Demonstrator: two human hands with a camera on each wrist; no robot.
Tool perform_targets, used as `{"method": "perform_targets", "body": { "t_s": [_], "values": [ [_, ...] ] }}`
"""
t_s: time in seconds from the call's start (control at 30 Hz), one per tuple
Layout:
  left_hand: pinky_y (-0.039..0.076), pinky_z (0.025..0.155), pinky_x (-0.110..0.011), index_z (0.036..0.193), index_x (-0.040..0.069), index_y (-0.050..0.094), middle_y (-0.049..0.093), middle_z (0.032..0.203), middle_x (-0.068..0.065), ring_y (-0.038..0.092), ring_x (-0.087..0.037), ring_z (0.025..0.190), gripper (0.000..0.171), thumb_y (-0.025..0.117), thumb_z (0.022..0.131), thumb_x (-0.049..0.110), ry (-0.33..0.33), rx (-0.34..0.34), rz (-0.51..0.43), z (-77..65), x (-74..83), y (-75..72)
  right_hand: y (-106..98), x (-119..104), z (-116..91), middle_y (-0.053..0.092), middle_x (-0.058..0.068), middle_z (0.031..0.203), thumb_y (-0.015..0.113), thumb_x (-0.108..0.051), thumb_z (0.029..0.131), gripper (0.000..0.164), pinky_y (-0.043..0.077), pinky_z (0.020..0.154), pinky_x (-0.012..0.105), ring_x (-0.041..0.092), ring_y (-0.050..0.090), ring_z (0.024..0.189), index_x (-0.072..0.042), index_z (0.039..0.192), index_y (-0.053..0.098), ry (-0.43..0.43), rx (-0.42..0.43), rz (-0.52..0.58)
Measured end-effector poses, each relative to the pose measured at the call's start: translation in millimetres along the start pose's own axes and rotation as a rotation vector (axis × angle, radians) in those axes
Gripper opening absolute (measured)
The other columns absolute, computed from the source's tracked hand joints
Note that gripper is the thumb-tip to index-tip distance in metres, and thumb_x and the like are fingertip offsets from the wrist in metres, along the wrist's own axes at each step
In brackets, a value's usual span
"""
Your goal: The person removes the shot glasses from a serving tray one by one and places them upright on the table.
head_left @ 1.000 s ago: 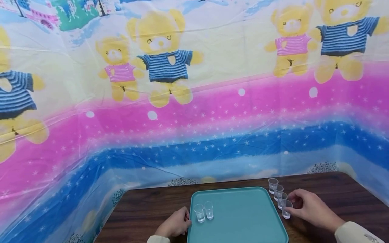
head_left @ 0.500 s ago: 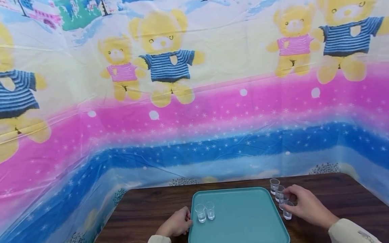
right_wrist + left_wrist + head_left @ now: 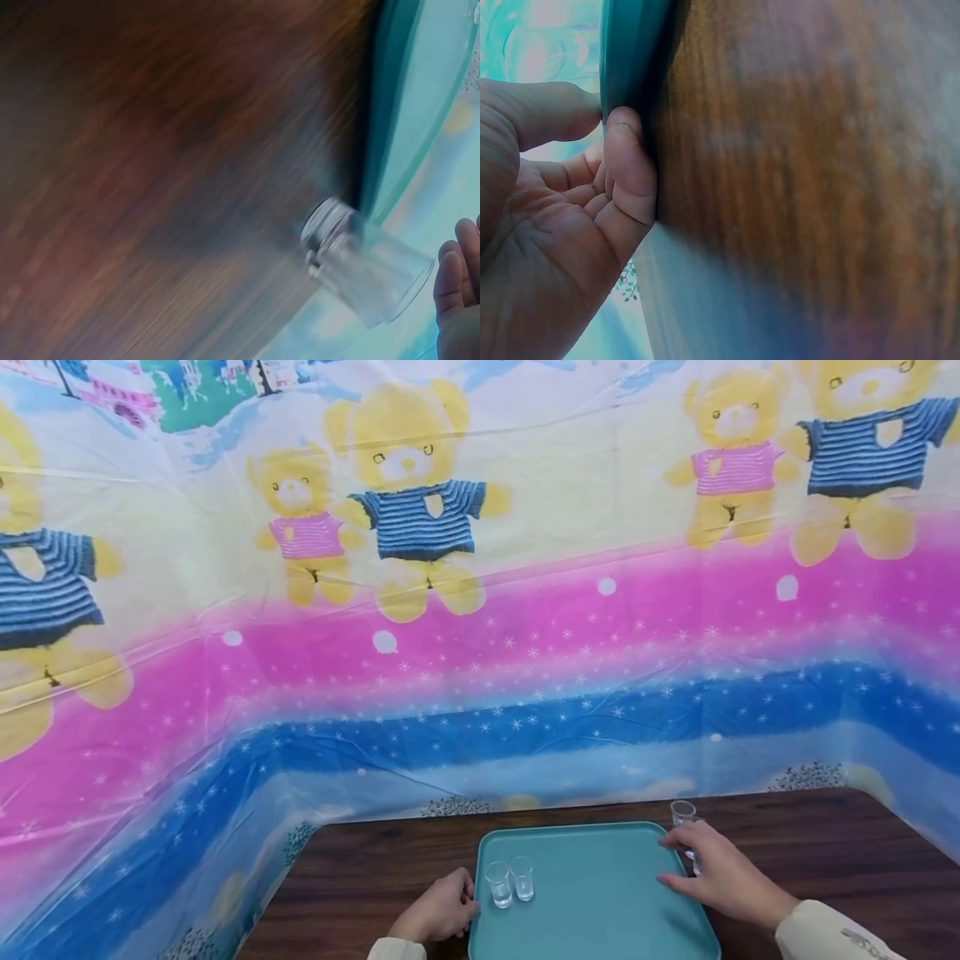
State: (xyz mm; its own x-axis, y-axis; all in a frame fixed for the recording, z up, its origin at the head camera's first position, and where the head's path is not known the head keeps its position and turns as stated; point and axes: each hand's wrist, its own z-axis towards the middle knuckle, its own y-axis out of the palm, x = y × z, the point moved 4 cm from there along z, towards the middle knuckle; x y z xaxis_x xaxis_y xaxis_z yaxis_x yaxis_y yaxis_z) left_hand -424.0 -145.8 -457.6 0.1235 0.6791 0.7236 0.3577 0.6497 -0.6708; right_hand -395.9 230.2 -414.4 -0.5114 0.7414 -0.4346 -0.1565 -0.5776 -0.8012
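My left hand [image 3: 442,906] pinches the left rim of a teal tray [image 3: 592,893]. In the left wrist view the thumb [image 3: 562,112] is at the tray's edge and a bent finger [image 3: 630,161] presses its side. Two small clear shot glasses [image 3: 512,881] stand upright inside the tray at its left. My right hand [image 3: 723,872] hovers by the tray's right edge, thumb and fingers apart, fingertips over the rim. It covers most of a row of shot glasses; the far glass [image 3: 682,812] shows. In the right wrist view a shot glass [image 3: 367,262] stands beside the tray, apart from the visible fingers [image 3: 450,281].
A dark wooden table [image 3: 360,877] carries the tray and the row of glasses along its right side. A curtain [image 3: 525,677] printed with bears hangs behind the table's back edge.
My right hand has moved left from the row of glasses to the tray's right rim, and its fingers have spread. The left hand stays at the tray's left rim.
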Motion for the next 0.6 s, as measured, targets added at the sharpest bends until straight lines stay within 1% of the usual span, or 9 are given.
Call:
{"method": "perform_targets", "body": {
  "t_s": [0.17, 0.23, 0.4, 0.47, 0.6],
  "values": [
    [0.044, 0.051, -0.033, 0.087, 0.005, 0.046, 0.052, 0.071, -0.01, 0.051, -0.02, 0.057, 0.011, 0.056, 0.092, 0.002, 0.004, 0.0, 0.0, -0.5, -0.1, -0.2, 8, -10, 7, 0.059, -0.003, 0.1, 0.074, -0.042, 0.079, 0.043, 0.048, 0.069, 0.031, 0.019, 0.056, 0.089, -0.014, 0.109, 0.063, -0.009, -0.016, 0.022],
    [0.044, 0.051, -0.033, 0.087, 0.005, 0.046, 0.052, 0.071, -0.01, 0.052, -0.02, 0.057, 0.011, 0.056, 0.092, 0.003, 0.001, -0.001, 0.0, -0.5, -0.2, -0.5, 12, -14, 11, 0.059, -0.003, 0.1, 0.074, -0.043, 0.079, 0.043, 0.049, 0.07, 0.032, 0.02, 0.056, 0.091, -0.014, 0.109, 0.063, -0.004, -0.024, 0.031],
    [0.044, 0.051, -0.033, 0.087, 0.004, 0.046, 0.052, 0.071, -0.011, 0.051, -0.02, 0.057, 0.011, 0.056, 0.092, 0.002, -0.008, -0.004, -0.009, -1.1, -0.1, -0.8, 25, -25, 21, 0.058, -0.005, 0.099, 0.07, -0.053, 0.078, 0.051, 0.048, 0.067, 0.031, 0.02, 0.055, 0.09, -0.015, 0.11, 0.063, 0.012, -0.053, 0.077],
    [0.044, 0.051, -0.033, 0.087, 0.004, 0.046, 0.052, 0.071, -0.011, 0.051, -0.02, 0.057, 0.011, 0.056, 0.091, 0.002, -0.01, -0.006, -0.009, -1.4, 0.0, -0.8, 31, -31, 24, 0.058, -0.006, 0.099, 0.069, -0.055, 0.078, 0.052, 0.048, 0.068, 0.031, 0.02, 0.055, 0.091, -0.015, 0.111, 0.062, 0.008, -0.06, 0.092],
    [0.043, 0.05, -0.032, 0.087, 0.004, 0.046, 0.052, 0.07, -0.011, 0.051, -0.02, 0.056, 0.011, 0.056, 0.091, 0.002, -0.017, -0.004, -0.002, -2.1, 0.7, -1.1, 42, -41, 29, 0.058, -0.006, 0.1, 0.071, -0.047, 0.081, 0.046, 0.049, 0.068, 0.032, 0.02, 0.055, 0.091, -0.015, 0.112, 0.062, -0.03, -0.08, 0.12]
  ]
}}
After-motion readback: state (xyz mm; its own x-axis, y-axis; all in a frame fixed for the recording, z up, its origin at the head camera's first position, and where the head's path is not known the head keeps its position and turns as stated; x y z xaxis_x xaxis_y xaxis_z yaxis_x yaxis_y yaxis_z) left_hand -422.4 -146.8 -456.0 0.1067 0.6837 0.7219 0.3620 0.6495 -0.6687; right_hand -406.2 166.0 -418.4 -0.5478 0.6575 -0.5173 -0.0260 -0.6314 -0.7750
